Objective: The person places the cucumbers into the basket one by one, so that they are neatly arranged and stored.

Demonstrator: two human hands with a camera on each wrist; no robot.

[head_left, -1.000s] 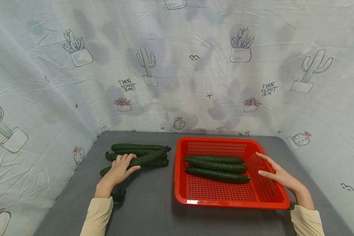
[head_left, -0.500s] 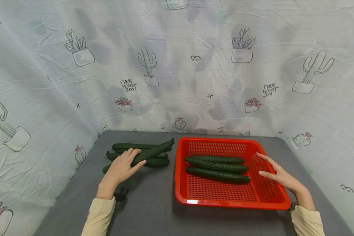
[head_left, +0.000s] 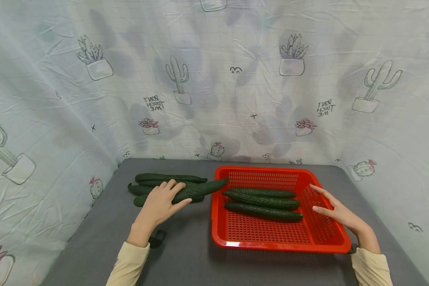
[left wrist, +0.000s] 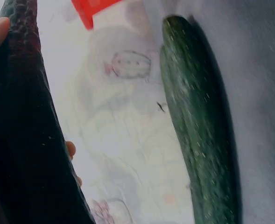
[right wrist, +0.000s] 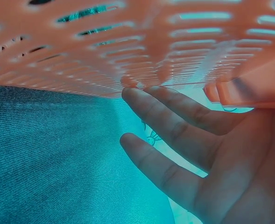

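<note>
The left hand [head_left: 164,202] grips a cucumber [head_left: 204,188] left of centre, tip by the red plastic basket [head_left: 286,247]; best carried level, clearing the rim (right hand [head_left: 339,212], at right, has fingers outstretched).

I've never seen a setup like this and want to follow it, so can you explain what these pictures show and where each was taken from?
There's no machine: you're seeing a person's bare left hand and bare right hand, in cream sleeves. The wide picture comes from a camera on the head, looking forward and down. The other two come from cameras on the wrists, each watching its own hand. On the flat grey table sits a rectangular red plastic basket with openwork walls, holding three long dark-green cucumbers. Left of it lie other long green cucumbers. The left hand grips one long, dark-green, tapering cucumber over those. The right hand is at the basket's right side, fingers extended. Behind hangs pale cloth printed with potted cacti.
</note>
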